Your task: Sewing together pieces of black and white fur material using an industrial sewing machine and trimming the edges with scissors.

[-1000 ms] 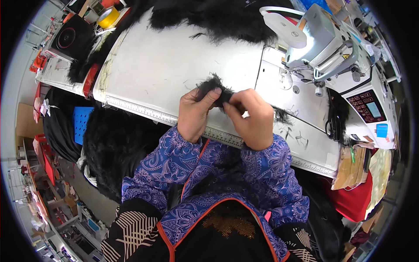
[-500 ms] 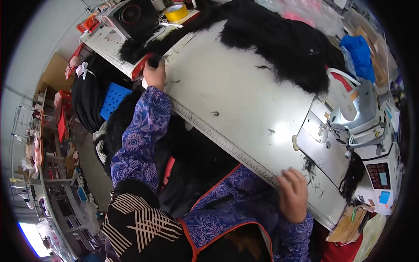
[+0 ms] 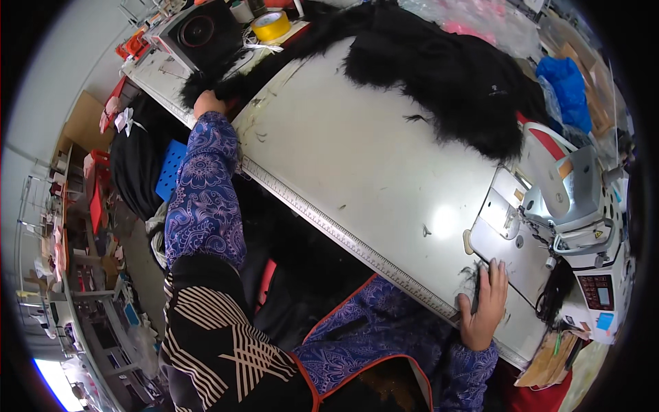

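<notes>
My left hand [image 3: 209, 104] is stretched out to the table's far left corner, its fingers curled at the edge of the black fur [image 3: 195, 86]. What they hold, if anything, is hidden. On the near right part of the white sewing table [image 3: 329, 137] rests my right hand [image 3: 486, 305], fingers apart and holding nothing, beside loose dark fur tufts [image 3: 471, 275]. A large black fur piece [image 3: 446, 75] lies across the table's far side, with a strip of it running left. Along the near edge runs a ruler strip [image 3: 329, 223].
The sewing machine [image 3: 570, 192] stands at the right. A black speaker box [image 3: 197, 31] and a yellow tape roll [image 3: 270, 25] sit at the far left. A blue plastic bag [image 3: 566, 89] lies at the far right, and a blue basket [image 3: 171, 168] is below the table's left side.
My left hand has moved left and away from me to the table corner. My right hand has shifted right and come down flat, its fingers spreading among the tufts.
</notes>
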